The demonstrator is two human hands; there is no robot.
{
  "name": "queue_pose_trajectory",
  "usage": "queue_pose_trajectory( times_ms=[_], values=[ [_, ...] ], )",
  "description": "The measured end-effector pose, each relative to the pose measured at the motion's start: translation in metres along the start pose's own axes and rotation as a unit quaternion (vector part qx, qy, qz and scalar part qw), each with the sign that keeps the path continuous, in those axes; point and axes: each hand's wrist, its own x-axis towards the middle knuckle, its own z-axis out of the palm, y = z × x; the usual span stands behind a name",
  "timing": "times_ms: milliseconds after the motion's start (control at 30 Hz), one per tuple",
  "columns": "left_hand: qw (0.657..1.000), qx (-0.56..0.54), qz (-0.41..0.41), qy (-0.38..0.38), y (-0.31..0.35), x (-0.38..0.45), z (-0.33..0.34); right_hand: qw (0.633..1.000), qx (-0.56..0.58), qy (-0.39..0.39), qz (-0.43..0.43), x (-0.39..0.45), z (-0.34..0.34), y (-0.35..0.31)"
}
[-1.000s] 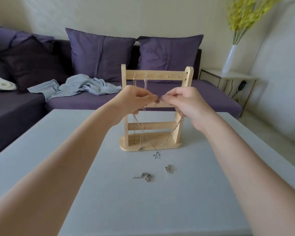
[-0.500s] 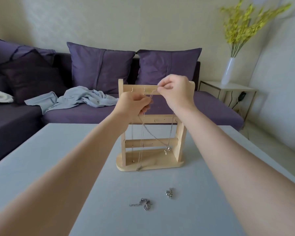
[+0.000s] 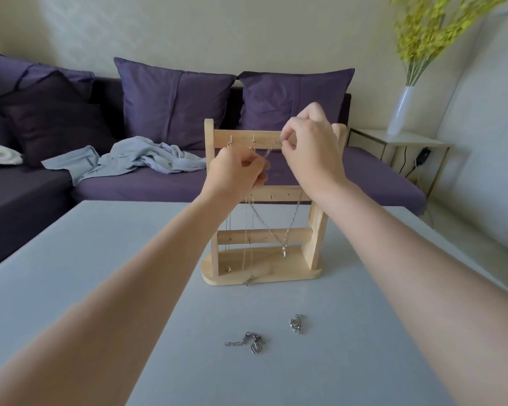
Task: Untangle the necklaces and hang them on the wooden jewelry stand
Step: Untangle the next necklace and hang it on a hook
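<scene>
Our hands, left (image 3: 241, 171) and right (image 3: 311, 148), pinch a chain (image 3: 276, 230) at the stand (image 3: 314, 230) top hook; we may miss, dropping it onto clumps (image 3: 252, 342) on the table (image 3: 100, 259)

We count one wooden jewelry stand (image 3: 311, 256), with three crossbars. On it hang three necklaces: two fine gold chains (image 3: 245, 253) and one silver chain with a pendant (image 3: 284, 251). Loose on the table (image 3: 100, 259) we count two tangled silver clumps, one to the left (image 3: 251, 342) and one to the right (image 3: 296, 323). Hands: two, a left hand (image 3: 235, 177) and a right hand (image 3: 311, 148). Beyond, we list three purple cushions (image 3: 173, 104), one blue cloth (image 3: 135, 159), one white vase (image 3: 401, 112) and one side table (image 3: 393, 140).
</scene>
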Motion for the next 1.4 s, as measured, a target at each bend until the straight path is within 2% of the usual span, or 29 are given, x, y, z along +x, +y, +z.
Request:
queue_pose_trajectory(
  times_ms=[133, 300, 367, 433, 500, 600, 700, 867, 1067, 1400],
  values=[
    [1.0, 0.002, -0.001, -0.015, -0.007, -0.005, 0.007, 0.996, 0.084, 0.007, -0.028, -0.021, -0.002, 0.001],
    [1.0, 0.0, -0.006, -0.026, -0.016, -0.014, 0.015, 0.982, 0.168, 0.088, 0.013, -0.045, 0.005, 0.001],
    [0.999, 0.0, -0.012, -0.029, -0.021, -0.019, 0.016, 0.979, 0.182, 0.092, 0.013, -0.053, 0.007, 0.0],
    [0.999, -0.005, -0.029, -0.039, -0.028, -0.024, 0.017, 0.975, 0.211, 0.047, 0.053, -0.062, 0.011, 0.0],
    [0.997, -0.021, -0.05, -0.056, -0.038, -0.034, 0.021, 0.964, 0.229, -0.024, 0.135, -0.072, 0.015, 0.005],
    [0.991, -0.03, -0.092, -0.09, -0.059, -0.052, 0.032, 0.9, 0.306, -0.161, 0.265, -0.092, 0.023, 0.018],
    [0.988, -0.022, -0.115, -0.1, -0.082, -0.061, 0.041, 0.86, 0.348, -0.229, 0.295, -0.109, 0.029, 0.027],
    [0.984, -0.018, -0.137, -0.113, -0.099, -0.064, 0.047, 0.832, 0.334, -0.314, 0.312, -0.123, 0.041, 0.035],
    [0.98, -0.004, -0.168, -0.11, -0.111, -0.066, 0.049, 0.807, 0.351, -0.351, 0.32, -0.138, 0.05, 0.036],
    [0.974, -0.002, -0.191, -0.124, -0.119, -0.065, 0.058, 0.799, 0.364, -0.354, 0.323, -0.139, 0.058, 0.038]
  ],
)
